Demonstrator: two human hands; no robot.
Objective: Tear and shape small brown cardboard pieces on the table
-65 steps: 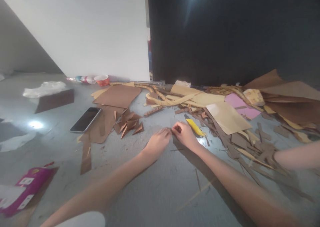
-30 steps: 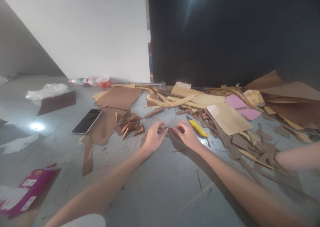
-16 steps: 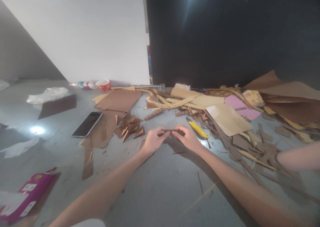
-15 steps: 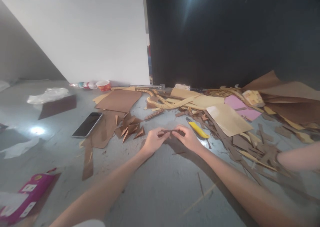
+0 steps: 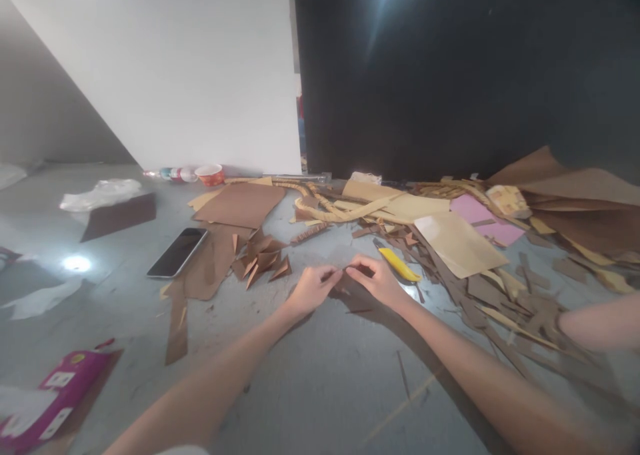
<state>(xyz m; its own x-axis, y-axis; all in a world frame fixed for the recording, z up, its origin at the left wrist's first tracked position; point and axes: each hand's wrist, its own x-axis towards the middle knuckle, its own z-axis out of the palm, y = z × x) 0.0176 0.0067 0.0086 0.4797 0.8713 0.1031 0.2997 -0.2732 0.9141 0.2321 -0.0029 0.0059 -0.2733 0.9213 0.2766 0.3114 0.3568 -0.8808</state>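
Observation:
My left hand [image 5: 311,289] and my right hand [image 5: 375,280] meet above the grey surface, fingertips almost touching. Both are closed in a pinch on a small dark brown strip [image 5: 344,269], which looks like paper or thin foam; the fingers hide most of it. Just right of my right hand lies a yellow utility knife [image 5: 399,263]. Folded brown pointed pieces [image 5: 263,255] sit in a heap beyond my left hand. A short ribbed brown roll [image 5: 309,232] rests behind both hands.
Brown scraps [image 5: 463,301] spread at right, where another person's arm [image 5: 603,323] reaches in. A phone [image 5: 177,253] lies on brown sheets at left, with a purple packet [image 5: 60,395] nearer me. Beige bands [image 5: 350,213], a paper cup [image 5: 210,173] and upright panels stand behind.
My fingertips have drawn slightly closer together, and less of the brown strip shows between them. The whole view has shifted a little; the other things lie as before.

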